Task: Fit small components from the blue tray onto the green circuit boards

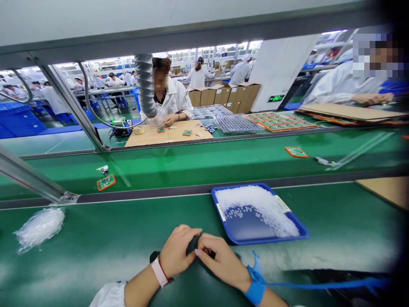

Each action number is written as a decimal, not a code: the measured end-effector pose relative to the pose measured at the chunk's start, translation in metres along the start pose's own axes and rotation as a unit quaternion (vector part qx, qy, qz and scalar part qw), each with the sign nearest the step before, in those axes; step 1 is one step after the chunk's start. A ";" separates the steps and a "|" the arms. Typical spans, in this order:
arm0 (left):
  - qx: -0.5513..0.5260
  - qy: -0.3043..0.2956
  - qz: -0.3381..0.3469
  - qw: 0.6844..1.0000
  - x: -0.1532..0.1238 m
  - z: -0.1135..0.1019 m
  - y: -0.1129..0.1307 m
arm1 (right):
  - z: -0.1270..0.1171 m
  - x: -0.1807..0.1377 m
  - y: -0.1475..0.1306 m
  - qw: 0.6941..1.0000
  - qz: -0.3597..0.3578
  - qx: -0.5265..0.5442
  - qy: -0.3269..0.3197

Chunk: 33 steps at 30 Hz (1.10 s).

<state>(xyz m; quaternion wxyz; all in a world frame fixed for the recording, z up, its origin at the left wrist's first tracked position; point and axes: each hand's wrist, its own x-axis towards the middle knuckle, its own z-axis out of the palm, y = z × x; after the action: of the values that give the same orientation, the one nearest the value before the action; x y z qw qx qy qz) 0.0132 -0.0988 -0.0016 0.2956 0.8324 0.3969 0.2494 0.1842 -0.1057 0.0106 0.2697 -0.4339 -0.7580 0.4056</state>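
Both bare hands meet above the near edge of a green table [128,230], with fingers bent and the fingertips of one close against those of the other. The left hand [178,250] curves inward with its thumb toward the other hand, and the right hand [220,260] has its finger and thumb curled round near each other; whether either pinches some small piece between the fingers I cannot tell. A pink band [159,272] circles the left wrist, while a blue strap [255,283] wraps the right one, its blue cord [319,285] running off to the right. Just beyond the right hand lies a blue tray [246,230], flat on the table, with tiny white pieces [249,198] heaped along its far and right sides and a bare patch nearest the hands. Well to the left rests a clear plastic bag [40,228] with white contents. Past the table runs a green belt [191,166] carrying an orange-edged circuit board [106,182] beside a white plug [102,169] at left, and another circuit board [296,152] at right. Across the belt, a co-worker [175,96] in a white coat works over a cardboard sheet [143,138].
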 end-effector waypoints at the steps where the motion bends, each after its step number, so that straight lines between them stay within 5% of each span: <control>1: 0.001 -0.001 0.001 1.000 0.000 0.000 0.000 | 0.000 0.000 0.000 1.000 -0.003 -0.004 0.000; 14: 0.024 -0.038 -0.010 0.999 0.001 -0.001 0.002 | 0.001 -0.003 0.002 0.995 -0.065 -0.069 -0.026; 20: -0.046 0.026 0.006 0.999 0.002 -0.004 0.005 | -0.002 -0.006 0.000 0.992 -0.118 -0.011 0.037; 33: -0.079 0.096 0.170 0.978 0.001 -0.003 0.003 | 0.014 -0.021 -0.016 0.970 -0.209 0.078 0.100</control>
<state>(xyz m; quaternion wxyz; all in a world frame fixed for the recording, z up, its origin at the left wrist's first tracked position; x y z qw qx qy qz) 0.0132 -0.0985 0.0023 0.2743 0.8337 0.2553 0.4056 0.1771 -0.1343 0.0159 0.4558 -0.2819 -0.7671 0.3527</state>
